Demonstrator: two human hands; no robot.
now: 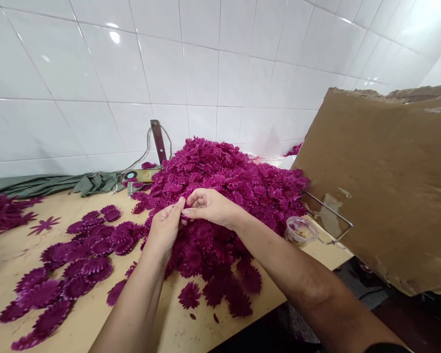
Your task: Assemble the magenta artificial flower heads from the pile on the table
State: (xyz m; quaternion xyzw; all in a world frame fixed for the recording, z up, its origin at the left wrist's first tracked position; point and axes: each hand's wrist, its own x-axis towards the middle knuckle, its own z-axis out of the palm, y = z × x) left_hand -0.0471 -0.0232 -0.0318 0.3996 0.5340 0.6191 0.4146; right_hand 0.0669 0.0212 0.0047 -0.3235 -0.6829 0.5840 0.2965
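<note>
Your left hand (165, 223) and right hand (210, 208) meet over a heap of magenta flower pieces (220, 166), thumbs and fingers drawn into narrow pinches; what lies between the fingertips is too hidden to tell. The heap stands on the counter (180, 331) before the tiled wall (161, 73), spreading to both sides of your hands and toward the near edge. To your left, overlapping flower pieces (95, 245) lie in rows, with a star-shaped piece (45, 224) farther left. Just beside the heap's right side, note the clear tub (297, 234) and a bent wire (328, 209), which reaches in front of the cardboard sheet (382, 186). At the rear left, a green cloth (47, 185) runs along the wall; a dark red bar (158, 141) stands nearly upright.
</note>
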